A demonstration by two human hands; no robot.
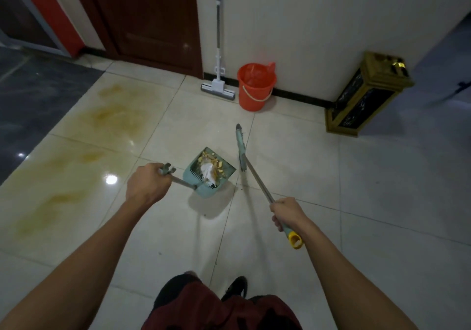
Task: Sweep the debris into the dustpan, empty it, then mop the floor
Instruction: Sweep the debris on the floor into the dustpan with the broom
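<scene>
- Holding the pale green plastic long-handled dustpan (210,174) in my left hand (147,183), I have my fingers curled tight round the top of its metal handle, and the pan seems to hang just off the glossy cream floor tiles (331,202), judging by its shadow.
- My right hand (288,213) is wrapped round the metal shaft of the green-headed broom (240,148), just ahead of its yellow end cap.
- Inside the pan lies the debris (210,170): yellowish scraps and a crumpled white paper, so I judge the sweeping done and emptying next.
- What matters now is where to tip it: the orange plastic bucket with a red liner bag (256,87) stands ahead and slightly to my right, against the wall.
- My right hand sits nearer that side, but the loaded pan is in my left, so the left arm must carry it forward and across.
- The pan's handle runs from my left hand forward and rightward; its mouth points away from me, roughly toward the bucket.
- The broom's long axis slants from my right hand forward and leftward, its head just right of the pan.
- Beside the bucket, the white sponge mop (218,84) leans on the wall, untouched.
</scene>
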